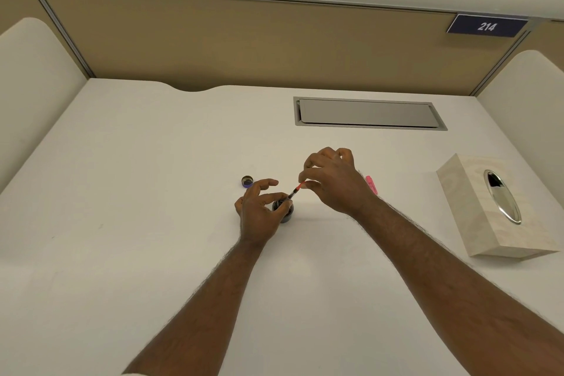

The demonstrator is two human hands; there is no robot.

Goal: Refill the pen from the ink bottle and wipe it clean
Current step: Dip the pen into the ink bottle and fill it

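A small dark ink bottle [286,213] stands open on the white desk, and my left hand [259,210] wraps around it from the left. My right hand [332,181] pinches the upper end of a thin pen part [296,191], red at the top and dark at the tip. It slants down to the left, its tip at the bottle's mouth. The bottle's cap [247,181] lies upturned on the desk just behind my left hand. A pink pen piece [371,184] lies on the desk behind my right wrist, mostly hidden.
A pale tissue box [476,223] with an oval metal opening sits at the right. A grey cable flap [367,113] is set into the desk at the back. Padded dividers rise on both sides and a tan panel behind.
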